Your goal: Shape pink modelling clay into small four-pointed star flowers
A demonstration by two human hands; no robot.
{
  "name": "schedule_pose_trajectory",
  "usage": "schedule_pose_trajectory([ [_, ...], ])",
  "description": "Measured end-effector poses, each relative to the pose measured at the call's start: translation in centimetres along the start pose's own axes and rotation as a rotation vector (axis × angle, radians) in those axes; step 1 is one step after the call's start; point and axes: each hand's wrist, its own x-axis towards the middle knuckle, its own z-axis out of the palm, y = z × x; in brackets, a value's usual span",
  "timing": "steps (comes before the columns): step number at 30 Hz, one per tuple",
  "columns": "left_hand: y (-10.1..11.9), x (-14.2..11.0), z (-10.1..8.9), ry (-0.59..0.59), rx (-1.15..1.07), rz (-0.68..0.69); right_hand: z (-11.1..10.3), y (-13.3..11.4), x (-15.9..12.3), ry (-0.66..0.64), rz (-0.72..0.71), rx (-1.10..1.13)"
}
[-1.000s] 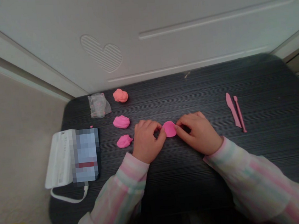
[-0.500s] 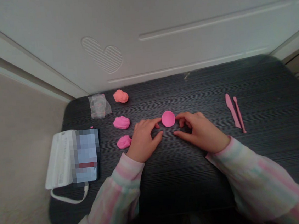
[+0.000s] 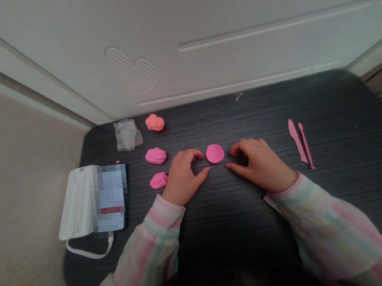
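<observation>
A round, flattened piece of pink modelling clay [image 3: 215, 153] lies on the dark table between my hands. My left hand [image 3: 186, 174] is just to its left, thumb and curved fingers apart, holding nothing. On the right side, my right hand [image 3: 257, 162] is likewise open, with a gap between its fingertips and the disc. Two pink clay lumps, an upper one [image 3: 156, 155] and a lower one [image 3: 159, 180], lie left of my left hand, which partly covers the lower lump's edge. Farther back is an orange clay lump [image 3: 155, 122].
At right lie a pink plastic knife [image 3: 297, 141] and a thin pink modelling stick [image 3: 306, 146]. A crumpled clear bag [image 3: 128, 134] is at the back left. Below it, a white device [image 3: 77, 202] with a cable adjoins a blurred-out screen. A white panel rises behind the table [image 3: 338, 114].
Both hands have drawn slightly away from the clay disc: the fingertips that were at its left and right edges are now apart from it.
</observation>
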Motion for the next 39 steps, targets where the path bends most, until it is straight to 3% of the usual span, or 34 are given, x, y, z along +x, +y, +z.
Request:
schedule_pose_trajectory([
  [4, -0.1, 0.2, 0.4, -0.001, 0.011, 0.049, 0.4, -0.3, 0.1, 0.044, -0.033, 0.038],
  [16, -0.2, 0.2, 0.1, -0.026, -0.098, 0.119, 0.3, -0.6, -0.1, 0.016, -0.070, 0.176],
  [26, 0.9, 0.2, 0.8, 0.029, -0.130, 0.090, 0.2, -1.2, 0.2, 0.047, -0.014, 0.223],
  [33, 2.1, -0.5, 1.1, 0.108, -0.185, 0.033, 0.5, -1.8, -0.3, 0.103, 0.105, 0.374],
  [39, 2.1, -0.7, 1.5, 0.075, -0.203, 0.004, 0.9, -2.8, -0.6, 0.131, 0.038, 0.395],
])
